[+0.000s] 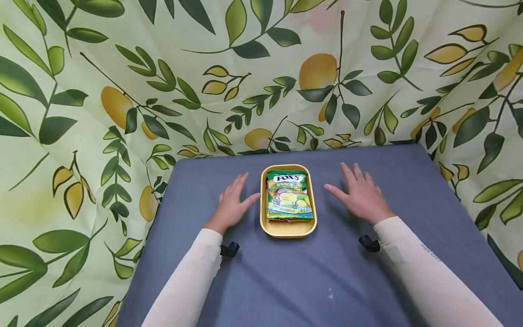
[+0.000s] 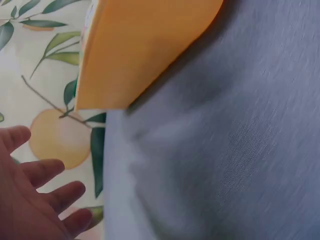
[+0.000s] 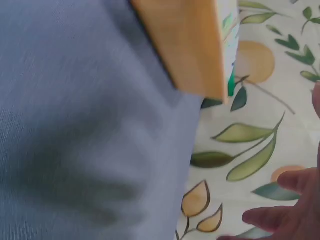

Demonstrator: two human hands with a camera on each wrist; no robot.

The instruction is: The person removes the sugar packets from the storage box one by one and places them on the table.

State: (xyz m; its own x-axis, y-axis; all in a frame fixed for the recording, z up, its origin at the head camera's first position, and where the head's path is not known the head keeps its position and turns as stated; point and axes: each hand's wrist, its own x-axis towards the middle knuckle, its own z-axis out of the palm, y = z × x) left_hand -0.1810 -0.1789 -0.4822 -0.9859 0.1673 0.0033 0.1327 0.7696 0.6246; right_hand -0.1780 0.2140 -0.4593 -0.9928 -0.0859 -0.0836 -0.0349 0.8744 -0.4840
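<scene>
A yellow rectangular tray with rounded corners stands on the table in the head view. In it lies a green and yellow candy packet marked FOX'S, with edges of other packets peeking out beneath. My left hand hovers just left of the tray, fingers spread and thumb toward its rim. To the right, farther off, my right hand is held with spread fingers and holds nothing. Both wrist views show the tray's outer side wall, and the right wrist view catches a sliver of green packet over the rim.
A blue-grey cloth covers the table. Behind and on both sides hangs a curtain printed with leaves and yellow fruit, meeting the table's far edge. Each wrist carries a small black strap mount.
</scene>
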